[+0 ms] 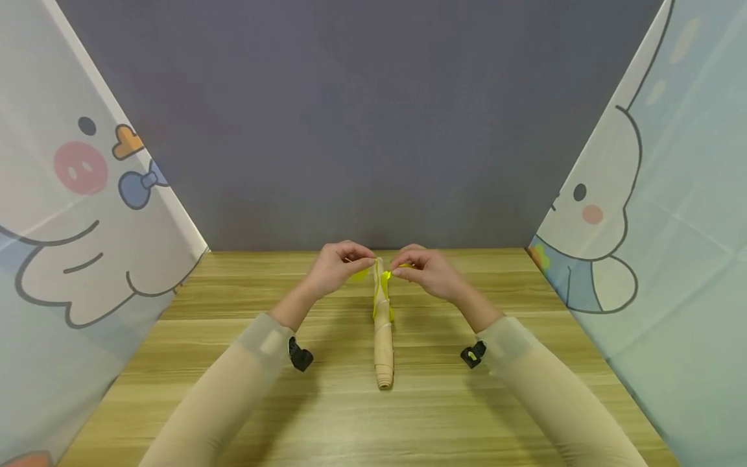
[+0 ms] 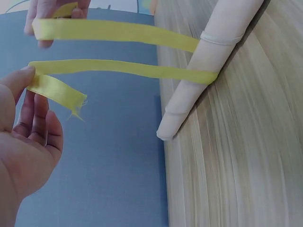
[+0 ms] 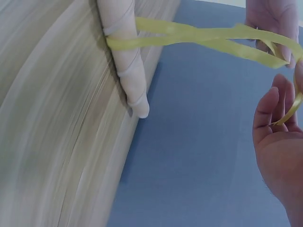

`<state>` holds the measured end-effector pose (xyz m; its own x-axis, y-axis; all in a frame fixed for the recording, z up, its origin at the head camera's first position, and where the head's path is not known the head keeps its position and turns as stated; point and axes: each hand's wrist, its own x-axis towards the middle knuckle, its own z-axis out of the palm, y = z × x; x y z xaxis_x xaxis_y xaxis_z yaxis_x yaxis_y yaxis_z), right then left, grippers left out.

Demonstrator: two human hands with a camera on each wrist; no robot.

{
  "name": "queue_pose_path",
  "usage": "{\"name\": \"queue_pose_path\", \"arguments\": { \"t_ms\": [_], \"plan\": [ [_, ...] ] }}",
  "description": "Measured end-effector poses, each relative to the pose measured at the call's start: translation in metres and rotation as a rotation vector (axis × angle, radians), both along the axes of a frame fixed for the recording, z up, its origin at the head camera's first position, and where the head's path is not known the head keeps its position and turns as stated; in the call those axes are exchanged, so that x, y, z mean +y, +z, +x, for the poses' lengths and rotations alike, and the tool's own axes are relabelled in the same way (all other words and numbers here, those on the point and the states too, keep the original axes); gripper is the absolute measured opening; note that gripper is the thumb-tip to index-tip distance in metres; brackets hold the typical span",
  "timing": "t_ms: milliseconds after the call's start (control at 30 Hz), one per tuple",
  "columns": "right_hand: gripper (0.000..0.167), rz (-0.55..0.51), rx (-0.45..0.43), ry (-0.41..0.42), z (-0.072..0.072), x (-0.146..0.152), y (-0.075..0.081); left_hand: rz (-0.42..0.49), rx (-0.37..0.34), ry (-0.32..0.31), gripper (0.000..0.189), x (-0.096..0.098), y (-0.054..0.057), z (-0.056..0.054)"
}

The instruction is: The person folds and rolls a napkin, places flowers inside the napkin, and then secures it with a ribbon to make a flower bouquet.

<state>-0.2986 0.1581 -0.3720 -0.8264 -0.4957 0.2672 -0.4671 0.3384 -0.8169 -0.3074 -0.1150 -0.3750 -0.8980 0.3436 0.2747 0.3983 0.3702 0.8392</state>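
Note:
A long beige roll [image 1: 383, 350] of sheet material lies on the table, pointing away from me. Around its far half passes a yellow ribbon [image 2: 118, 31], both ends drawn up off the roll. My left hand [image 1: 338, 267] pinches one end between thumb and forefinger, and a short frayed tail hangs past the fingertips in the left wrist view. The other end is pinched by my right hand [image 1: 428, 272], just right of the roll. In the right wrist view the two ribbon lengths [image 3: 208, 35] cross between roll and hands.
The wood-grain table [image 1: 245, 292] meets a dark grey panel [image 1: 373, 130] at its back edge. Cloth screens with cartoon animals, one on the left [image 1: 35, 214] and one on the right [image 1: 688, 194], flank it. A small black camera [image 1: 300, 355] sits on my left wrist, another [image 1: 473, 355] on my right.

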Motion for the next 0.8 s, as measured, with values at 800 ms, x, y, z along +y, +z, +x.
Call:
{"name": "queue_pose_path", "arguments": {
  "t_ms": [800],
  "plan": [
    [0.018, -0.054, -0.113, 0.017, -0.004, -0.017, -0.009, -0.025, -0.046, -0.05, 0.021, 0.004, -0.005, 0.003]
  ]
}}
